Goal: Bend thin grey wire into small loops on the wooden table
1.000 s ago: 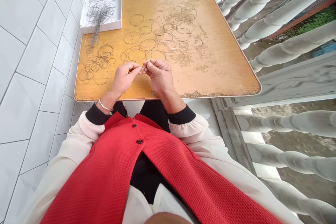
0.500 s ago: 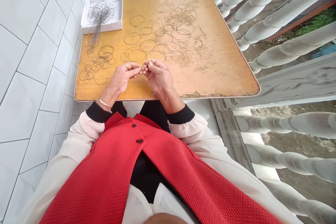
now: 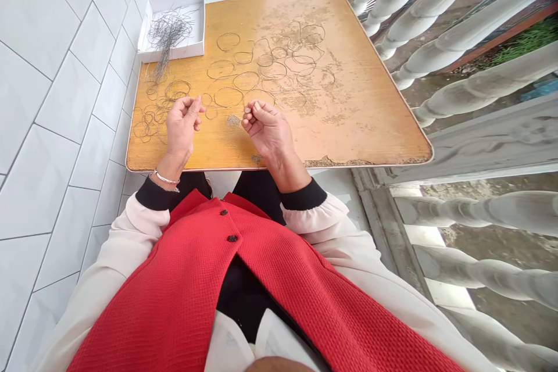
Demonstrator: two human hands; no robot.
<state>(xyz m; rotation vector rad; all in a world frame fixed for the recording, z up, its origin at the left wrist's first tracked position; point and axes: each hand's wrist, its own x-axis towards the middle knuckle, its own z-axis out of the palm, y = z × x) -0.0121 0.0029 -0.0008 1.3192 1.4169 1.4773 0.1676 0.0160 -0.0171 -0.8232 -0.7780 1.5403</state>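
My left hand (image 3: 182, 127) is closed in a pinch above the near left part of the wooden table. Beside its fingertips lies a small thin wire ring (image 3: 211, 113); I cannot tell whether the fingers touch it. Just left of this hand is a pile of small wire rings (image 3: 150, 119), partly covered by it. My right hand (image 3: 267, 127), palm turned up, has thumb and fingers pressed together. Whatever it holds, if anything, is too thin to make out. Beyond it, larger wire loops (image 3: 246, 81) are spread over the table.
A white open box (image 3: 198, 49) with a tangle of thin dark wires (image 3: 170, 32) stands at the table's far left corner, some wires hanging over its rim. The wooden table (image 3: 366, 122) has a worn surface and chipped front edge. A tiled wall (image 3: 65, 145) runs left, white balusters (image 3: 462, 29) right.
My hands were together at the fingertips and are now apart. The left hand has moved left toward the ring pile; the right has shifted slightly right. The view has tilted a little.
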